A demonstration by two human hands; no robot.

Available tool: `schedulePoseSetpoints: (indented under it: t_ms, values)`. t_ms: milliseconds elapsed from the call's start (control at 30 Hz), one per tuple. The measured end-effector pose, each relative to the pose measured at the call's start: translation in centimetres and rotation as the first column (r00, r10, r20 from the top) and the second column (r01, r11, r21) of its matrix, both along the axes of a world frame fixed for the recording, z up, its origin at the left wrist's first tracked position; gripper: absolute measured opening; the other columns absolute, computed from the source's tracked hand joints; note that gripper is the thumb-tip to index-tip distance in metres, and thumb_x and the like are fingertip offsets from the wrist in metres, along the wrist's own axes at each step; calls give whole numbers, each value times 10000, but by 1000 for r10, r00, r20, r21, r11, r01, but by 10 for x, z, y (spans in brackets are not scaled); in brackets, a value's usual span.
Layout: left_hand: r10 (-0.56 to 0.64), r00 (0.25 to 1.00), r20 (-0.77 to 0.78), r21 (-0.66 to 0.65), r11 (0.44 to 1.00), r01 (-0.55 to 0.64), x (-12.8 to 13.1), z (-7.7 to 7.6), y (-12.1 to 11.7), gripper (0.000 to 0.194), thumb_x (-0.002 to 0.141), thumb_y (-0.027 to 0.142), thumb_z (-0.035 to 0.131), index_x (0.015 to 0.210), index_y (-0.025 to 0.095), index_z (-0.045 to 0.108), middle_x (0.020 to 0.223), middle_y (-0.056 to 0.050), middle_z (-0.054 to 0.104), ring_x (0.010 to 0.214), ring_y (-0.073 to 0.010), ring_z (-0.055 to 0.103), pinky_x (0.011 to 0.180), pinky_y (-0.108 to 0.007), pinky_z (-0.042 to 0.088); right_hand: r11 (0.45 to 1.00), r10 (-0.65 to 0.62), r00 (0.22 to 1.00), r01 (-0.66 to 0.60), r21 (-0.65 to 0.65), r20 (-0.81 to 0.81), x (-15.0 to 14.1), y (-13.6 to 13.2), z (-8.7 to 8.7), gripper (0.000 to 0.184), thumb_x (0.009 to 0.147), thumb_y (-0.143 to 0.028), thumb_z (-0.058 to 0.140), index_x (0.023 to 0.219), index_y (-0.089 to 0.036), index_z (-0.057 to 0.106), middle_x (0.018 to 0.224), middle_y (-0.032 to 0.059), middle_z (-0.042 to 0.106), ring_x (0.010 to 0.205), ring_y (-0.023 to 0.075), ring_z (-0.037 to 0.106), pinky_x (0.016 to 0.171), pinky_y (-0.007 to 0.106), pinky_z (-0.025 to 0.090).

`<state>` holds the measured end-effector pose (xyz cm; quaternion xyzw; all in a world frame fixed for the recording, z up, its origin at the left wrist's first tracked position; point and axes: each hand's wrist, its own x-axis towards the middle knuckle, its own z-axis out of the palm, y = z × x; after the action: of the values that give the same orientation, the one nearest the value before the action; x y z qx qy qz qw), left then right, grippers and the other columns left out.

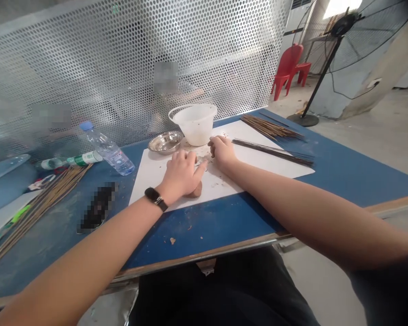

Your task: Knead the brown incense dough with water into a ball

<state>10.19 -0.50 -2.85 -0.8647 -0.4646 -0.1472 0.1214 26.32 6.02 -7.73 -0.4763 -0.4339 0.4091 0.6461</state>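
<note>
My left hand (182, 171) rests on a brown, clay-like lump (196, 190) on the white board (275, 167). Its fingers curve forward and its thumb points to the right; part of the lump is hidden under the palm. To the right, my right hand (222, 151) has its fingers drawn together in a pinch. Something small and dark shows at those fingertips, too small to name. Just behind the hands stand a white plastic bucket (199, 124) and a shiny metal bowl (166, 142). Brown crumbs and smears lie on the board between the hands.
Bundles of thin brown sticks (270, 127) and dark sticks (274, 153) lie at the right, longer sticks (51, 194) at the left. A water bottle (109, 151) and a phone (98, 208) are on the blue table (224, 222). A perforated metal screen (122, 68) stands behind.
</note>
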Motion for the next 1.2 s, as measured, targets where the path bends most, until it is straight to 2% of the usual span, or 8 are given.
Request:
schedulePoseSetpoints:
  t_ms: [100, 233, 400, 600, 700, 867, 967, 1200]
  values:
    - [76, 996, 38, 41, 996, -77, 19, -6, 29, 485, 1017, 542, 389, 1081, 121, 621, 1138, -211, 618, 1133, -387, 552, 939, -532, 456, 999, -54, 994, 55, -1, -100, -1, -3, 3, 226, 859, -341, 519, 661, -230, 506, 523, -51, 429, 496, 126, 410, 507, 272, 352]
    - [-125, 988, 87, -70, 989, 131, 18, -8, 37, 476, 1045, 481, 346, 933, 144, 663, 1091, -170, 661, 1107, -318, 584, 973, -478, 466, 998, -56, 979, 55, -10, -196, -1, -7, 9, 257, 870, -296, 515, 623, -223, 503, 476, -56, 402, 463, 119, 383, 488, 269, 338]
    - [-343, 935, 88, -221, 909, 354, -29, 6, -14, 503, 1045, 515, 329, 1050, 179, 704, 1100, -121, 725, 1082, -280, 653, 999, -460, 497, 997, -75, 990, 72, -26, -117, 0, -8, 11, 270, 881, -300, 509, 624, -217, 523, 459, -45, 431, 454, 122, 398, 475, 269, 329]
    - [-321, 947, 4, -357, 884, 301, -69, 23, -69, 602, 1059, 533, 233, 1376, 174, 598, 1370, -125, 667, 1261, -279, 624, 1094, -458, 476, 999, -51, 995, 50, -20, -85, -3, -7, 8, 263, 879, -317, 508, 635, -221, 527, 477, -39, 444, 462, 127, 409, 473, 272, 324]
    - [-291, 957, 4, -344, 898, 275, -55, 14, -60, 684, 1051, 564, 176, 1398, 132, 578, 1397, -155, 649, 1306, -302, 600, 1196, -517, 364, 999, -46, 996, 46, -4, -70, -5, -6, 7, 269, 881, -329, 509, 634, -223, 523, 484, -36, 443, 464, 129, 406, 476, 275, 329]
    - [-170, 985, 39, -334, 927, 173, -8, -8, -6, 765, 1043, 568, 183, 1589, 37, 253, 1665, -247, 235, 1570, -335, 191, 1250, -583, 188, 998, -58, 995, 58, 0, -79, -4, -7, 6, 281, 887, -329, 494, 627, -224, 517, 486, -37, 425, 469, 130, 405, 493, 277, 361]
    - [-124, 992, 18, -359, 925, 122, 4, -14, 12, 776, 1044, 560, 238, 1587, 6, 235, 1661, -289, 202, 1577, -357, 130, 1238, -603, 189, 998, -65, 994, 66, 4, -88, -3, -10, 8, 276, 886, -325, 501, 629, -225, 516, 484, -41, 424, 468, 128, 413, 495, 273, 366]
    - [-312, 950, 9, -275, 912, 303, -38, 4, -35, 681, 1023, 579, 363, 1485, 90, 471, 1596, -198, 425, 1544, -340, 273, 1244, -530, 256, 995, -96, 992, 94, -21, -82, -2, -12, 11, 260, 867, -295, 501, 616, -224, 508, 463, -40, 433, 449, 128, 407, 487, 280, 346]
